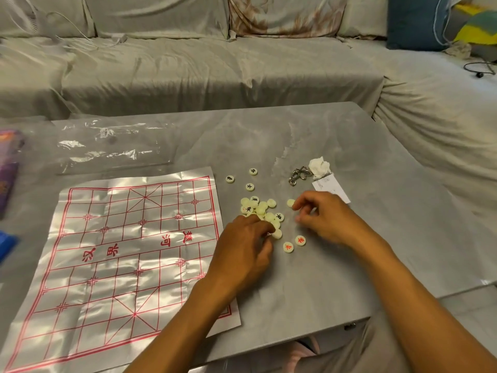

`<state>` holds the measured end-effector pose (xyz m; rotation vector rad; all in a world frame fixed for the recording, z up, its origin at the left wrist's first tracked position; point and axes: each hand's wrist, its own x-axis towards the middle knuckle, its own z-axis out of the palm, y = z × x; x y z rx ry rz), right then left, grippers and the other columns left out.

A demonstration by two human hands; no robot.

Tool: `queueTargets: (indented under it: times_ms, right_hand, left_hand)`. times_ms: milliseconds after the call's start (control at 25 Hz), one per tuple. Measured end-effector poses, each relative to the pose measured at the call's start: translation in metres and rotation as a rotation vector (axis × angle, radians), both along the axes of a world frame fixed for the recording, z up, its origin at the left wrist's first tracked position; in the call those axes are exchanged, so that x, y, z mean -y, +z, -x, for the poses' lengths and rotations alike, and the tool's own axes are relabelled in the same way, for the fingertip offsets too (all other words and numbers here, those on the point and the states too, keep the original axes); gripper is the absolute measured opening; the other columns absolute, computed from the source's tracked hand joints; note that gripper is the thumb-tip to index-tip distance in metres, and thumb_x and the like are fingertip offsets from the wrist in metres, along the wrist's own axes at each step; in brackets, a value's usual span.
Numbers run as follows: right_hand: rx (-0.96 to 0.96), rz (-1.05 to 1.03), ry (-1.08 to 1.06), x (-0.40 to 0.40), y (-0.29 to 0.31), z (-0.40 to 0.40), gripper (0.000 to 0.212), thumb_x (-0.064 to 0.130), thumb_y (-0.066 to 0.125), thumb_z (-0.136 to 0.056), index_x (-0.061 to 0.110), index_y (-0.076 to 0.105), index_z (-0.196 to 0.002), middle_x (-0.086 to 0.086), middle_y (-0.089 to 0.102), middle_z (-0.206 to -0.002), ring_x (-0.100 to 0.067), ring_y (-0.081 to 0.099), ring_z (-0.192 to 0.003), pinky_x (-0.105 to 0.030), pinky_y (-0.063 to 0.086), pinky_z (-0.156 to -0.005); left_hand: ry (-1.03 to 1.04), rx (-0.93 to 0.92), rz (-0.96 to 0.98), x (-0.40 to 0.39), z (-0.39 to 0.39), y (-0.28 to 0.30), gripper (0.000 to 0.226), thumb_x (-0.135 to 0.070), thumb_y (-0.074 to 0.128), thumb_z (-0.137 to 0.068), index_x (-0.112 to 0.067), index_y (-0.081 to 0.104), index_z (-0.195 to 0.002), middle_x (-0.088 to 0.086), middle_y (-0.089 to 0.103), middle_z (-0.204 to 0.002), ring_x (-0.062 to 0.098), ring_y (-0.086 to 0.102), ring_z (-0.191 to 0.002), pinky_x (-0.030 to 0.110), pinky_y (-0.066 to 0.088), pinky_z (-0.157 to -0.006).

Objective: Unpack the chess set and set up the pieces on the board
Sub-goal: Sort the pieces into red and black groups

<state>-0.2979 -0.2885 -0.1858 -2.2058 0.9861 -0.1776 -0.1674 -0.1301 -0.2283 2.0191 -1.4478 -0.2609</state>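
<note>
Head view: heap of pieces on tabletop, just right of empty board. Left hand curled into heap; right hand pinching one piece. Better to sort by colour, faces up, before placing.

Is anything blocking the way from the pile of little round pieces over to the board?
Nothing visible does. The pile of pieces lies on bare table just right of the board, whose grid carries no pieces yet.
</note>
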Motion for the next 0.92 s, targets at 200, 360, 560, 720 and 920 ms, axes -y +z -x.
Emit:
queueTargets:
  times_ms: [200, 360, 560, 720, 920]
  right_hand:
    - [-0.078, 0.232, 0.038, 0.023, -0.021, -0.02, 0.03, 0.023, 0.063, -0.089, 0.024, 0.06, -0.119, 0.005, 0.056, -0.112, -0.009, 0.05, -0.09, -0.022, 0.037, -0.078]
    - [-0.031, 0.233, 0.011, 0.023, -0.033, -0.036, 0.018, 0.025, 0.055, -0.095, 0.017, 0.067, -0.105, 0.001, 0.062, -0.103, -0.013, 0.056, -0.088, -0.025, 0.042, -0.074]
    - [0.051, -0.119, -0.198, 0.027, -0.026, -0.03, 0.018, 0.023, 0.053, -0.096, 0.018, 0.069, -0.09, 0.002, 0.067, -0.081, -0.01, 0.058, -0.073, -0.02, 0.044, -0.065]
    - [0.081, -0.36, -0.264, 0.028, -0.013, -0.023, 0.02, 0.02, 0.053, -0.095, 0.014, 0.07, -0.086, -0.002, 0.069, -0.076, -0.011, 0.053, -0.062, -0.024, 0.042, -0.054]
    - [-0.133, -0.262, -0.147, 0.031, -0.01, -0.004, 0.011, 0.013, 0.064, -0.088, 0.012, 0.071, -0.08, -0.005, 0.069, -0.069, -0.014, 0.058, -0.057, -0.027, 0.05, -0.054]
  left_hand:
    - [0.118, -0.031, 0.025, -0.002, -0.019, -0.004, 0.024, -0.034, 0.055, -0.092, -0.025, 0.068, -0.11, -0.007, 0.064, -0.106, 0.003, 0.048, -0.091, 0.015, 0.036, -0.081]
    - [0.125, -0.043, 0.047, 0.001, -0.021, -0.004, 0.021, -0.031, 0.057, -0.092, -0.024, 0.069, -0.108, -0.007, 0.064, -0.101, 0.006, 0.051, -0.089, 0.019, 0.043, -0.081]
    - [0.126, -0.072, 0.046, -0.002, -0.021, -0.004, 0.021, -0.031, 0.056, -0.092, -0.023, 0.069, -0.107, -0.007, 0.064, -0.101, 0.006, 0.052, -0.089, 0.02, 0.044, -0.082]
    - [0.143, -0.07, 0.044, -0.005, -0.025, -0.007, 0.021, -0.031, 0.056, -0.092, -0.023, 0.069, -0.107, -0.007, 0.064, -0.102, 0.006, 0.052, -0.089, 0.017, 0.042, -0.081]
    - [0.161, -0.09, 0.046, -0.001, -0.027, -0.008, 0.021, -0.033, 0.057, -0.092, -0.022, 0.068, -0.107, -0.006, 0.063, -0.101, 0.008, 0.052, -0.089, 0.018, 0.043, -0.08]
